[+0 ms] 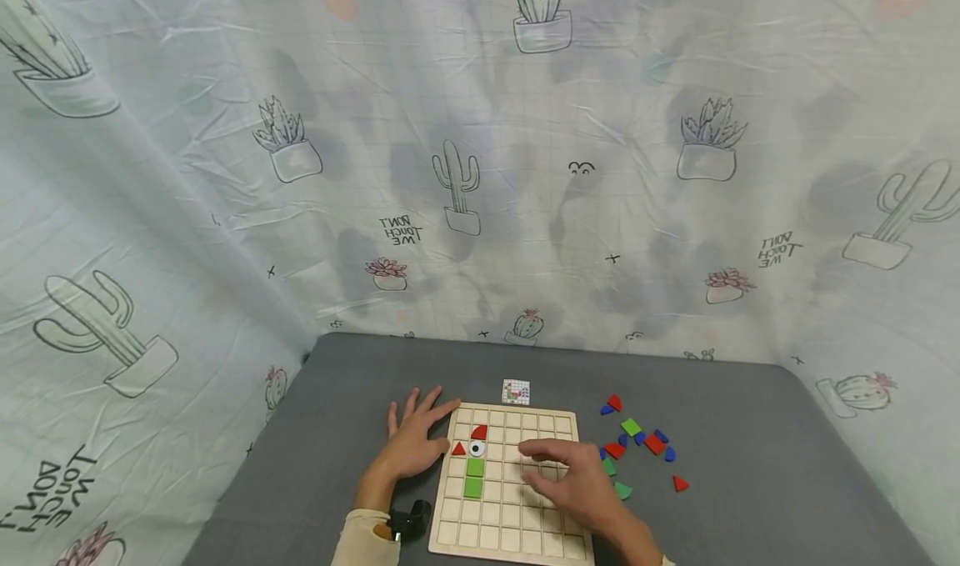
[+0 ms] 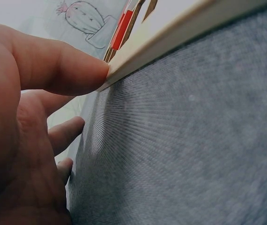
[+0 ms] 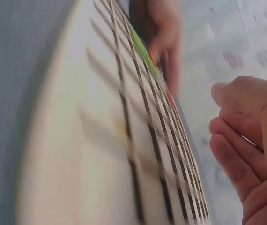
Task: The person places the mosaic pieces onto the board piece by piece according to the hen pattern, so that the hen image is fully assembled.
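Note:
A wooden grid board (image 1: 510, 516) lies on the grey table. On its left part sit a red triangle (image 1: 459, 449), a red quarter-round piece (image 1: 480, 433), a round eye piece (image 1: 477, 448) and two green squares (image 1: 474, 477) in a column. My left hand (image 1: 411, 443) rests at the board's left edge with fingers spread. In the left wrist view its fingertip touches the board's side (image 2: 171, 42). Above the board's right half is my right hand (image 1: 581, 478), thumb and forefinger apart and nothing between them. The right wrist view shows its loosely bent fingers (image 3: 236, 164) over the grid.
A small printed pattern card (image 1: 516, 392) lies behind the board. To the right are scattered loose pieces, among them a red square (image 1: 655, 443), a green square (image 1: 631, 427), a red triangle (image 1: 680, 483) and several blue ones. A cactus-print curtain (image 1: 480, 174) hangs behind the table.

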`<state>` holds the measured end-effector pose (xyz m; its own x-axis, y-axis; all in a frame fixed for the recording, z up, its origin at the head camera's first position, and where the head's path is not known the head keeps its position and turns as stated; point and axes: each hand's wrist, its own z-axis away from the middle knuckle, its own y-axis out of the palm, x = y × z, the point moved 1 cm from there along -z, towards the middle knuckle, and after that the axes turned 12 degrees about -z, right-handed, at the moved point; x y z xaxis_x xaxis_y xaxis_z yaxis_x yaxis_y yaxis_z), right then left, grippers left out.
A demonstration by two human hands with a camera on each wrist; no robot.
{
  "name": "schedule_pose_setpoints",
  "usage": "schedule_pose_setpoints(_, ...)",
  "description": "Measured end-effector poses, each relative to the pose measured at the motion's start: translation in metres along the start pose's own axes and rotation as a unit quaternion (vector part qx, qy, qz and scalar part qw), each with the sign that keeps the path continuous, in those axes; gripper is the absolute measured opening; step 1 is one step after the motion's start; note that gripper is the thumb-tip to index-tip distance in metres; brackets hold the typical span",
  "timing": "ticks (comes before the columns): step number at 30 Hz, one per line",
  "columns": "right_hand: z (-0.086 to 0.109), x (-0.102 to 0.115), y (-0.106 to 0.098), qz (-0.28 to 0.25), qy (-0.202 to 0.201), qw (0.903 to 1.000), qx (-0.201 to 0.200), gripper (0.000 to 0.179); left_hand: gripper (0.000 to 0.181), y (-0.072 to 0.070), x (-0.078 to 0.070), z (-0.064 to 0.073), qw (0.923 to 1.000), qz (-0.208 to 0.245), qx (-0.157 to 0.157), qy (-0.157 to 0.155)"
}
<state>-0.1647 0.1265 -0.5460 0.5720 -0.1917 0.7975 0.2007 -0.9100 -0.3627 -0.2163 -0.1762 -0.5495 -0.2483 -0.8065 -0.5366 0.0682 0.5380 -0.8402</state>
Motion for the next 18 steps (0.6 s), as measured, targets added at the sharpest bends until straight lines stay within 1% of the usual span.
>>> schedule_pose_setpoints(3,0.005,-0.008,-0.025,0.013,0.012,0.9993,-0.033,0.034,0.064,0.0,0.0,0.001,1.0,0.005,-0.002,0.001)
schedule_pose_setpoints(6,0.009,-0.014,-0.049,0.025,0.035,0.9971,-0.062,0.036,0.064,0.0,0.0,0.001,1.0,0.007,0.0,-0.001)
schedule_pose_setpoints(8,0.011,-0.018,-0.065,0.037,0.047,0.9956,-0.072,0.036,0.064,0.0,0.0,0.001,1.0,0.007,-0.001,0.0)
schedule_pose_setpoints(12,0.015,-0.029,-0.094,0.065,0.055,0.9925,-0.088,0.037,0.065,0.001,0.0,0.001,1.0,0.001,0.004,-0.003)
schedule_pose_setpoints(15,0.016,-0.038,-0.111,0.098,0.064,0.9884,-0.097,0.038,0.065,0.001,0.0,0.001,1.0,-0.003,0.006,-0.007)
schedule_pose_setpoints(18,0.016,-0.046,-0.124,0.123,0.083,0.9843,-0.095,0.039,0.065,0.001,0.0,0.001,1.0,-0.003,0.002,-0.007)
